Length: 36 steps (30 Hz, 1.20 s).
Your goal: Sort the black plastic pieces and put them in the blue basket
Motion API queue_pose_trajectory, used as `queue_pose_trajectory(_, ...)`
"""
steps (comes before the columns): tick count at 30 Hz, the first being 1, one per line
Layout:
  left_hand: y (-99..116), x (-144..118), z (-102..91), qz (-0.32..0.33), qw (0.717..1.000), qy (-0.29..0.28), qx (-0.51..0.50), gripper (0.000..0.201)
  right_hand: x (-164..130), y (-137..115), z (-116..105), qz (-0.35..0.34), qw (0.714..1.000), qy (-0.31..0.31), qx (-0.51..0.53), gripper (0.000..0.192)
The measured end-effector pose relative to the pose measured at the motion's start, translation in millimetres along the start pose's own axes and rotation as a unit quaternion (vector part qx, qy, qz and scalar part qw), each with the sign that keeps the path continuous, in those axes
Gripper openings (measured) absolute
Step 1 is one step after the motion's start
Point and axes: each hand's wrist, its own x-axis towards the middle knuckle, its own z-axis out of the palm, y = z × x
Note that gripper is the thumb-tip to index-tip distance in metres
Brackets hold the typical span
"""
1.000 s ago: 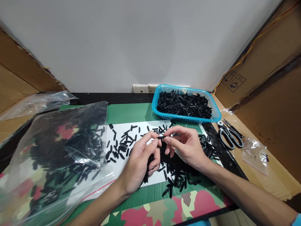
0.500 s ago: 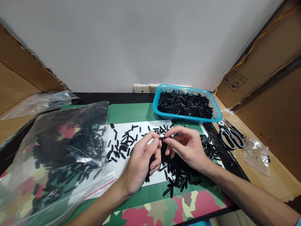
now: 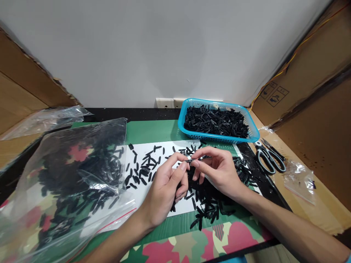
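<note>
Between the fingertips of both hands is a small black strip-shaped piece, its exact kind too small to make out. My left hand pinches one end, its other fingers curled over more black pieces that partly show below. My right hand pinches the other end between thumb and forefinger. Under the hands, a dark heap of loose black pieces covers part of a white sheet. More pieces lie scattered on the sheet to the left.
A blue plastic basket full of black pieces stands behind the hands. At left lies a clear zip bag holding more pieces. Scissors and a small clear bag are at right. Cardboard walls flank the green patterned mat.
The hands stay in nearly the same place. The left thumb has shifted slightly, and the held black piece has turned a little between the fingertips.
</note>
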Motion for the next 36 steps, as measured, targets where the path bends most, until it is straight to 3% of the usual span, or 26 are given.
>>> queue_pose_trajectory(10, -1.3, 0.3, -0.7, 0.002, 1.0, 0.003, 0.003, 0.026, 0.3, 0.1, 0.9, -0.005, 1.0, 0.002, -0.012, 0.024)
queue_pose_trajectory(12, -2.3, 0.5, -1.1, 0.003, 1.0, 0.003, 0.0, 0.027, -1.8, -1.6, 1.7, -0.026, 0.998, -0.001, -0.063, 0.018)
queue_pose_trajectory(14, -3.5, 0.9, -1.5, 0.003, 1.0, -0.009, -0.008, 0.03, -4.6, -6.4, 0.0, -0.091, 0.981, -0.006, -0.171, 0.009)
queue_pose_trajectory(16, -4.4, 1.3, -1.7, 0.005, 1.0, -0.02, -0.022, 0.033, -6.1, -13.7, -7.4, -0.22, 0.923, -0.017, -0.316, 0.006)
queue_pose_trajectory(18, -4.7, 1.4, -1.9, 0.008, 0.999, -0.023, -0.042, 0.034, -2.5, -22.2, -21.5, -0.378, 0.816, -0.012, -0.437, 0.021)
queue_pose_trajectory(20, -4.9, 1.2, -2.7, 0.008, 0.998, -0.018, -0.061, 0.036, 8.2, -30.1, -39.3, -0.467, 0.708, 0.038, -0.529, 0.033)
queue_pose_trajectory(22, -5.6, 1.1, -4.0, 0.003, 0.997, -0.01, -0.074, 0.036, 23.8, -35.3, -54.4, -0.486, 0.647, 0.14, -0.571, 0.034)
queue_pose_trajectory(24, -6.7, 1.6, -5.5, -0.004, 0.997, -0.004, -0.078, 0.035, 37.9, -35.9, -61.3, -0.414, 0.621, 0.196, -0.636, 0.029)
queue_pose_trajectory(26, -7.5, 2.5, -6.6, -0.007, 0.997, 0.0, -0.079, 0.034, 43.2, -31.3, -58.1, -0.366, 0.631, 0.182, -0.659, 0.027)
queue_pose_trajectory(29, -6.8, 3.6, -6.3, -0.028, 0.997, 0.002, -0.073, 0.034, 31.5, -19.7, -39.9, -0.357, 0.719, 0.081, -0.591, 0.027)
queue_pose_trajectory(31, -5.3, 3.8, -4.4, -0.045, 0.996, 0.006, -0.072, 0.035, 17.6, -13.5, -24.9, -0.36, 0.777, -0.036, -0.515, 0.026)
queue_pose_trajectory(33, -3.7, 3.4, -1.6, -0.056, 0.995, 0.011, -0.082, 0.042, 5.8, -10.4, -11.9, -0.34, 0.815, -0.126, -0.453, 0.023)
queue_pose_trajectory(36, -2.4, 1.8, 2.2, -0.067, 0.993, 0.015, -0.098, 0.058, -3.0, -9.7, -0.4, -0.292, 0.854, -0.181, -0.391, 0.017)
